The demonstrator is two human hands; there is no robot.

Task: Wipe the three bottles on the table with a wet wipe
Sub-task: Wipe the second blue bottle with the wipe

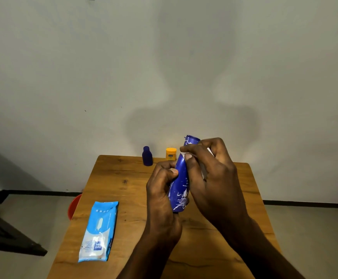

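1. We noted a tall blue plastic lotion bottle with white lettering [181,178] held up above the wooden tabletop [123,178], tilted slightly, its cap end pointing up and away.
2. The left hand [162,188] gripped the bottle's lower half, fingers curled round its left side.
3. The right hand [210,174] wrapped the upper part of the bottle, pressing a white wet wipe [184,155] against it; only small bits of the wipe showed between the fingers and behind the hand.
4. At the far edge of the tabletop stood a small dark blue bottle with a rounded cap [147,156] and, just to its right, a short yellow-orange container with a label [171,153]; the two stood apart, both upright.
5. A light blue soft pack of wet wipes [99,230] lay flat on the near left of the tabletop, its flap end toward us.
6. A red round object [73,206] showed partly below the tabletop's left edge; we could not tell what it was.
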